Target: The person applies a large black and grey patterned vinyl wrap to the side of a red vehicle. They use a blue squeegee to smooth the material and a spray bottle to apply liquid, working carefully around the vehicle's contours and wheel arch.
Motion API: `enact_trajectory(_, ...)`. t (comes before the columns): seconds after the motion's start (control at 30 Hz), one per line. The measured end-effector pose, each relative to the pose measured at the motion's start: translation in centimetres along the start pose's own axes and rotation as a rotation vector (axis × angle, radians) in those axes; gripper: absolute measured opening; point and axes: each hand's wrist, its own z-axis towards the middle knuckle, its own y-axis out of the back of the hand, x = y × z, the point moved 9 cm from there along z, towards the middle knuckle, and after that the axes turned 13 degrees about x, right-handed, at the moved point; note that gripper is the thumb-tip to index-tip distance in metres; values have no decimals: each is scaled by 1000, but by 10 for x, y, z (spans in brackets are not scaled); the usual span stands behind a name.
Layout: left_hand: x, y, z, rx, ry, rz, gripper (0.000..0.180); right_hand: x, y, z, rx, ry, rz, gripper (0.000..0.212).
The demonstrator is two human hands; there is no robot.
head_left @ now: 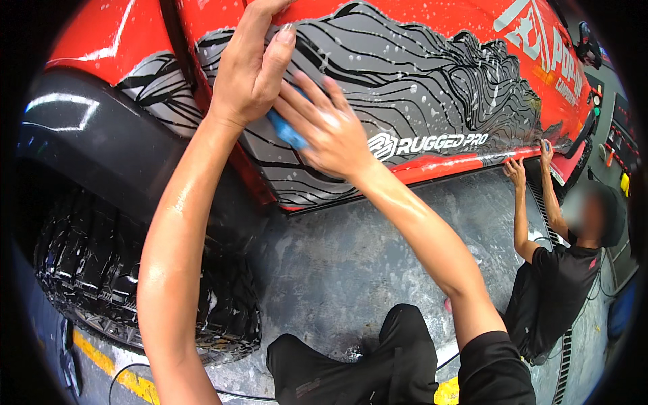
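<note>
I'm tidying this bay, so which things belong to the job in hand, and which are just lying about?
Job in hand:
- blue cloth or pad, under the right hand
- grey-and-black patterned vehicle side behind it

Apparently just lying about:
- dark cable on the floor
- yellow item, far right, too small to identify

The floor [331, 270] is grey, with pale marks and a wet shine. A yellow stripe [111, 364] crosses it at the lower left, near a thin dark cable [131, 365]. On the right side runs a slotted drain [561, 378]. At the upper right edge there is a dark rack [624, 125] with red parts, rather small to see.
</note>
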Motion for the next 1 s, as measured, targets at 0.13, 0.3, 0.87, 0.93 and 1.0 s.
enact_trajectory(0.13,0,-14,0,-9,9,-62,46,-25,-19,-82,145,0,-147,77)
enact_trajectory(0.3,-2,-9,-6,-43,-53,-2,43,-5,-4,-14,9,-3,-12,77)
enact_trajectory(0.87,-3,-9,-5,-80,-43,-50,44,8,-31,-41,48,31,-204,74)
enact_trajectory(0.93,-5,-11,-5,-109,-110,-3,43,1,-48,-80,119,70,-189,75)
enact_trajectory(1.0,1,-21,-6,-55,66,-106,44,-2,-49,-88,116,72,-175,77)
